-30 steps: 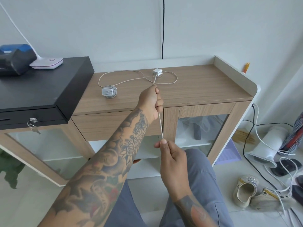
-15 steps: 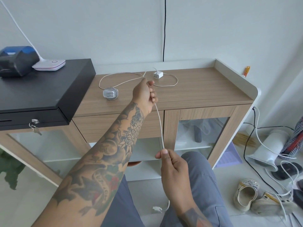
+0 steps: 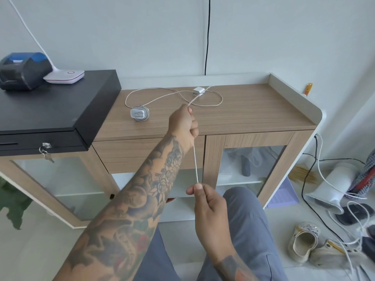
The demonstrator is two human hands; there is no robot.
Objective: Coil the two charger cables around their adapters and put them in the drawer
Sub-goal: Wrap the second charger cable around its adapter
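A white charger cable (image 3: 195, 165) runs taut between my hands. My left hand (image 3: 183, 126) grips it over the front edge of the wooden cabinet top (image 3: 253, 110). Below, my right hand (image 3: 209, 201) pinches the same cable between thumb and fingertips. From my left hand the cable leads back to a small white adapter (image 3: 197, 91) near the rear of the top, with a loose loop lying around it. A second adapter (image 3: 139, 114) with cable wound around it lies on the left part of the top. The wooden drawer front (image 3: 129, 155) under the top is closed.
A black cash drawer (image 3: 50, 110) with keys stands on the left, carrying a blue-black printer (image 3: 22, 71) and a white lamp base (image 3: 64, 75). Glass cabinet doors sit below. Shoes (image 3: 304, 244), a white fan and loose cables lie on the floor at the right.
My left hand slid forward and down along the cable toward the cabinet's front edge. The adapter shifted slightly on the top. My right hand stays pinching the cable lower down.
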